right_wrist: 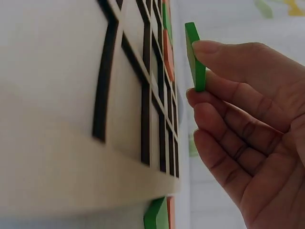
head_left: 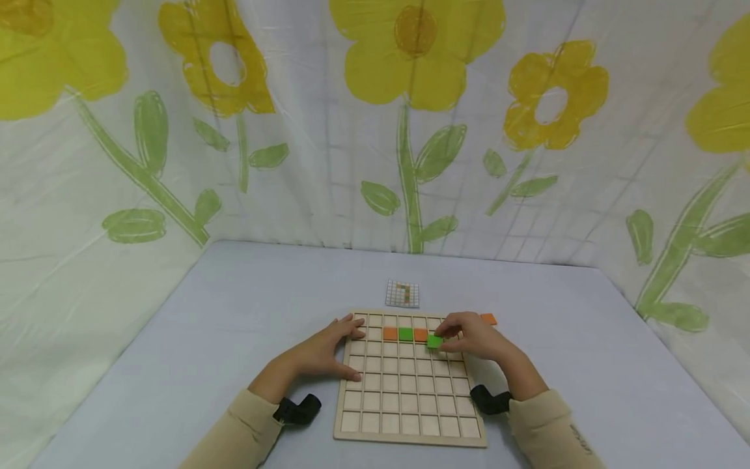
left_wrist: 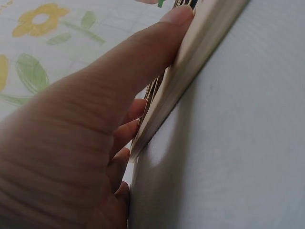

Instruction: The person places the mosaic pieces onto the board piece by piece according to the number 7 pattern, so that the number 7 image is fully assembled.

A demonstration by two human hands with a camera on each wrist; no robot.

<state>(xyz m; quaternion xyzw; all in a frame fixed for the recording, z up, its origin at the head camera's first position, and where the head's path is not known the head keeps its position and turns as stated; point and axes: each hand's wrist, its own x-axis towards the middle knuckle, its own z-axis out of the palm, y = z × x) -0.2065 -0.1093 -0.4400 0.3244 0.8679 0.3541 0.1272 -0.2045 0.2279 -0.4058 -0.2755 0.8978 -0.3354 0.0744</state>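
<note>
My right hand [head_left: 473,337] pinches a green square tile [head_left: 434,341] by its edges between thumb and fingertips. In the right wrist view this green tile [right_wrist: 195,57] stands off the board's surface. Below it lies a wooden grid board [head_left: 410,443]. In the board's second row from the far side sit an orange tile [head_left: 390,333], a green tile [head_left: 405,334] and another orange tile [head_left: 420,335], side by side. My left hand [head_left: 313,353] rests at the board's left edge, fingers spread, its thumb [left_wrist: 178,16] on the frame.
A small card [head_left: 402,294] with a printed grid pattern lies behind the board. Beyond the board's right edge lies a loose orange tile [head_left: 489,319]; the right wrist view also shows a loose green tile [right_wrist: 156,214] there. A flowered curtain [head_left: 328,195] borders the table.
</note>
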